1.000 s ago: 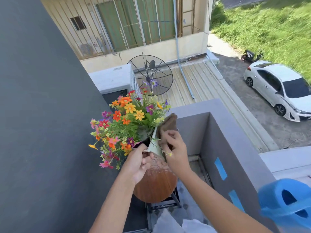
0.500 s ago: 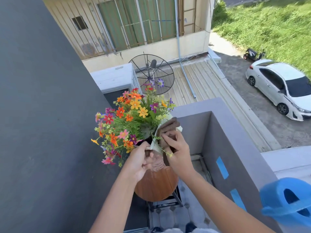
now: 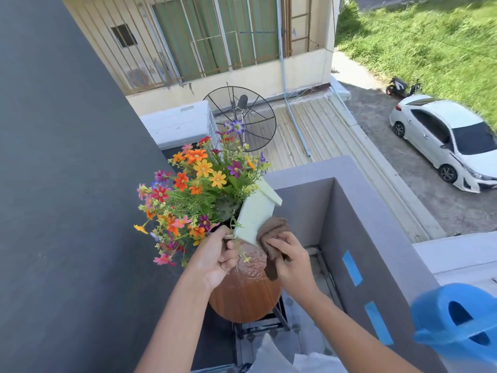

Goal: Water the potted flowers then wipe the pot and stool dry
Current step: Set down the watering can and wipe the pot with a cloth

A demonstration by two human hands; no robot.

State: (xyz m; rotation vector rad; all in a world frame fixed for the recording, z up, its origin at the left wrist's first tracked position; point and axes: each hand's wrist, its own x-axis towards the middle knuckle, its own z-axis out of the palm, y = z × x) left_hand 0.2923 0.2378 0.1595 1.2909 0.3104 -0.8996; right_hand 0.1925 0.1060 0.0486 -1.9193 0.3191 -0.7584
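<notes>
A white square pot (image 3: 256, 211) full of colourful flowers (image 3: 199, 181) is tilted to the left, raised over a round wooden stool (image 3: 246, 297) whose top shines wet. My left hand (image 3: 213, 258) grips the pot's near rim and holds it tilted. My right hand (image 3: 291, 261) presses a brown cloth (image 3: 273, 238) against the lower part of the pot's white side. The stool's dark frame shows beneath its seat.
A dark grey wall (image 3: 67, 184) rises close on the left. A grey balcony parapet (image 3: 376, 224) with blue tape strips runs along the right, and a blue watering can (image 3: 457, 321) stands on it at the lower right. Far below are a roof, a satellite dish and a white car.
The brown cloth has slid down the pot's side from its top rim to near its base. The pot's white side is now more exposed.
</notes>
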